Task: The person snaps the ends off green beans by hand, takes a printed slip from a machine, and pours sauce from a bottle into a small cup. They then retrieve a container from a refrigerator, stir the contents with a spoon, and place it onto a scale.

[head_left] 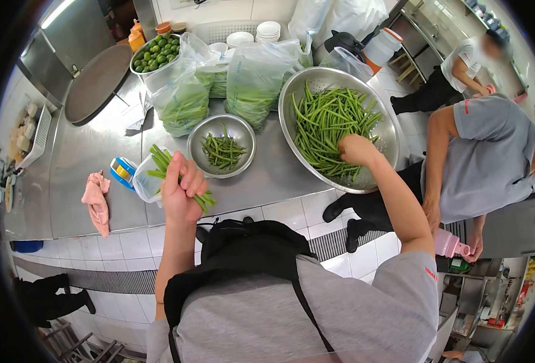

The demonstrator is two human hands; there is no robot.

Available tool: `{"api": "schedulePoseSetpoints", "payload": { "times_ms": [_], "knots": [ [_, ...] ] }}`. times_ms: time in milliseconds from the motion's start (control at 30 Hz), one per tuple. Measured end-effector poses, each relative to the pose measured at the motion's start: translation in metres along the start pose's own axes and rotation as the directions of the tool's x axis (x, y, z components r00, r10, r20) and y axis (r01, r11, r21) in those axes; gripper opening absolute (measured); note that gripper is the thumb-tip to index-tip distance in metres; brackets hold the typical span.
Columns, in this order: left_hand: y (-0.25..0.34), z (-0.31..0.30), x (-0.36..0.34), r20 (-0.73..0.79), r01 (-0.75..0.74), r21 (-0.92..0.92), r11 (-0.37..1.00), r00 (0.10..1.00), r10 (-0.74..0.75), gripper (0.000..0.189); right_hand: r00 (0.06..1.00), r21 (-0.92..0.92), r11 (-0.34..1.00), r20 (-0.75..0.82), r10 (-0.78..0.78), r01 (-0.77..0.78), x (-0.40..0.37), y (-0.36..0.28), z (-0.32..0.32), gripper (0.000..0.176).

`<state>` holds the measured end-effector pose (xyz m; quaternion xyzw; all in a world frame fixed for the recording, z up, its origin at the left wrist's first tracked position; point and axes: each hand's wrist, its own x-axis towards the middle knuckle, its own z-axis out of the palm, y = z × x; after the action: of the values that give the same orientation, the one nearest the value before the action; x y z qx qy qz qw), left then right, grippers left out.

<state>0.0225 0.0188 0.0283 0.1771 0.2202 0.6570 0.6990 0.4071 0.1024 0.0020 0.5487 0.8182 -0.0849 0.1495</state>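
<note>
A bunch of green beans (160, 158) is gripped in my left hand (181, 190), with ends sticking out above and below the fist. That hand is over a clear plastic container (146, 184) near the counter's front edge. My right hand (357, 149) reaches into a large perforated steel colander (392, 124) heaped with long green beans (328, 112). Its fingers curl down onto the beans, and the fingertips are hidden among them. Between my hands stands a smaller steel bowl (196, 138) holding a little pile of short, darker bean pieces (222, 150).
Plastic bags of green beans (252, 91) stand behind the bowls, beside a bowl of green limes (158, 53). A pink cloth (96, 202) and a blue tape dispenser (122, 172) lie at left. A co-worker in grey (485, 157) stands close on my right.
</note>
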Motion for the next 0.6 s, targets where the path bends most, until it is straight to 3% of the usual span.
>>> {"api": "schedulePoseSetpoints", "payload": {
  "times_ms": [67,133,167,233,267,333,367,400,467,500,567,600],
  "knots": [
    [-0.002,0.001,0.000,-0.003,0.008,-0.005,1.000,1.000,-0.008,0.027,0.995,0.045,0.997,-0.077,-0.063,0.066,-0.006,0.000,-0.007,0.017],
    [-0.004,0.002,0.001,-0.027,0.012,0.029,1.000,1.000,-0.011,0.027,0.969,0.305,0.948,-0.245,-0.017,0.094,-0.013,0.001,-0.026,0.016],
    [-0.006,0.003,0.001,-0.027,0.003,0.029,1.000,1.000,-0.003,0.027,0.968,0.301,0.948,-0.249,-0.024,0.101,-0.017,-0.003,-0.039,0.016],
    [-0.011,0.007,0.002,-0.011,-0.018,0.236,0.972,1.000,0.022,0.023,0.977,0.620,0.785,-0.176,0.117,0.018,-0.027,-0.016,-0.070,0.020],
    [-0.009,0.014,0.001,0.016,-0.024,0.346,0.938,1.000,0.020,0.016,0.974,0.658,0.749,-0.209,0.086,0.076,-0.031,-0.027,-0.082,0.024],
    [-0.003,0.047,-0.001,0.041,-0.045,0.731,0.681,0.999,0.022,0.009,0.977,0.712,0.689,-0.213,0.025,0.138,-0.037,-0.059,-0.106,0.023],
    [-0.005,0.055,0.004,0.303,-0.348,0.789,0.507,0.937,0.172,0.009,0.977,0.767,0.616,-0.210,-0.022,0.179,-0.036,-0.076,-0.113,0.022],
    [-0.007,0.063,0.010,0.557,-0.609,0.746,0.270,0.793,0.247,0.010,0.975,0.766,0.610,-0.217,-0.056,0.205,-0.031,-0.094,-0.114,0.022],
    [0.001,0.084,0.010,0.669,-0.688,0.724,0.043,0.716,0.199,0.013,0.926,0.709,0.602,-0.336,-0.170,0.368,-0.020,-0.130,-0.117,0.021],
    [0.001,0.084,0.010,0.664,-0.681,0.732,0.016,0.717,0.212,0.013,0.928,0.706,0.611,-0.340,-0.154,0.360,-0.013,-0.145,-0.120,0.019],
    [-0.001,0.074,0.013,0.249,-0.304,0.876,0.374,0.950,0.189,0.014,0.922,0.812,0.453,-0.380,-0.069,0.368,0.008,-0.165,-0.107,0.019],
    [0.002,0.067,0.019,0.140,-0.213,0.848,0.486,0.973,0.183,0.015,0.923,0.839,0.402,-0.382,-0.044,0.367,0.013,-0.178,-0.105,0.019]
  ]
}}
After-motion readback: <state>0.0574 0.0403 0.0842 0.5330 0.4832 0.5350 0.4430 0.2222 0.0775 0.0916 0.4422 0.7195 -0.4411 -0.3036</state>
